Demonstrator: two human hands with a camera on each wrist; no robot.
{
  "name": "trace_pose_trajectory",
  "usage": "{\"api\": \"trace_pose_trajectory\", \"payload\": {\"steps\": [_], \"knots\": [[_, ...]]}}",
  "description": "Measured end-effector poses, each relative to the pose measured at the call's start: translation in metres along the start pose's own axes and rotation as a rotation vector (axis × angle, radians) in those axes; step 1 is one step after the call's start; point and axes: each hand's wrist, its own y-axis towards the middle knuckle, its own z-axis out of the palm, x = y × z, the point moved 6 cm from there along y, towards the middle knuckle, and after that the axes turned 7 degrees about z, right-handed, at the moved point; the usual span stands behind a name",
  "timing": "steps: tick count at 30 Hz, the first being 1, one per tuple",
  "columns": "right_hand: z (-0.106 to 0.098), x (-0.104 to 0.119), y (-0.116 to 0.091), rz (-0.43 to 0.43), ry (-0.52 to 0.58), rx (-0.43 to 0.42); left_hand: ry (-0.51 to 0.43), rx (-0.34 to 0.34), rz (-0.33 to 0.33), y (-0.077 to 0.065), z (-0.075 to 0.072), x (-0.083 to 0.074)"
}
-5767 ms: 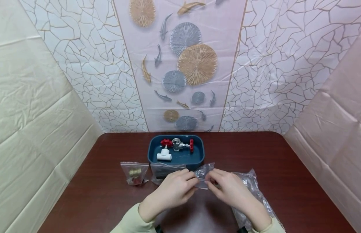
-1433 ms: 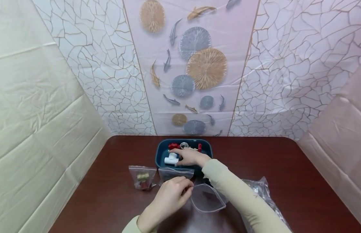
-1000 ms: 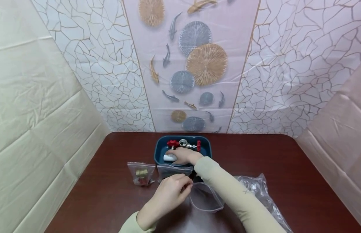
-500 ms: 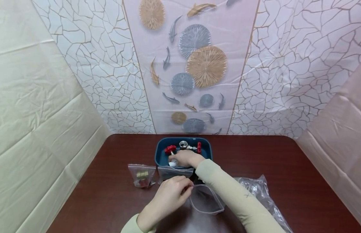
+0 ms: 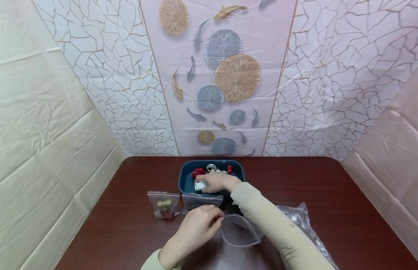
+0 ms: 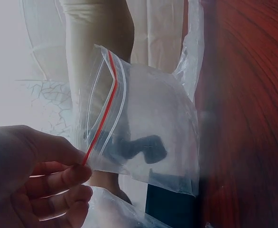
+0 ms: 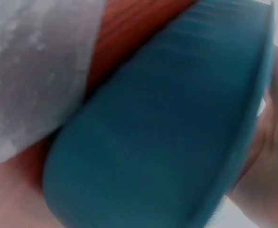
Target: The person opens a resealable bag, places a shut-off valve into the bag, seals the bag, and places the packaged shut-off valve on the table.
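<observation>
Head view: the right hand (image 5: 216, 182), earlier spread over the white valve (image 5: 199, 186), now curls round it, tray (image 5: 186, 183) beneath. Left wrist: left hand (image 6: 39, 171) pinches an open bag (image 6: 162, 104) by its red seal (image 6: 111, 96). Right wrist: the tray hides the grip.

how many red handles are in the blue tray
2: the left red handle, just beyond the right hand, and the right red handle, farther along the tray. The hand may hide more.

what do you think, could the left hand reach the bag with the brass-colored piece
Probably yes: nothing stands between the left hand and that bag, but the hand pinches the open bag and may need to let go.
</observation>
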Motion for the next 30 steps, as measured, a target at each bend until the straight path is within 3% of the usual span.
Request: {"api": "trace_pose_trajectory", "payload": {"steps": [6, 10, 16, 21, 30], "knots": [[-0.013, -0.001, -0.005, 0.043, 0.225, 0.019, -0.023, 0.048, -0.032, 0.000, 0.002, 0.001], [-0.017, -0.003, -0.004, 0.069, 0.308, 0.010, -0.023, 0.059, -0.034, 0.000, 0.003, 0.000], [-0.021, -0.010, -0.001, 0.139, 0.204, -0.111, -0.012, 0.050, -0.021, 0.000, 0.003, -0.002], [-0.021, -0.004, 0.001, 0.142, 0.150, -0.197, -0.035, 0.070, -0.033, -0.001, 0.003, -0.001], [-0.011, 0.007, 0.005, 0.113, 0.137, -0.228, -0.004, 0.047, -0.012, 0.000, 0.001, -0.002]]}}
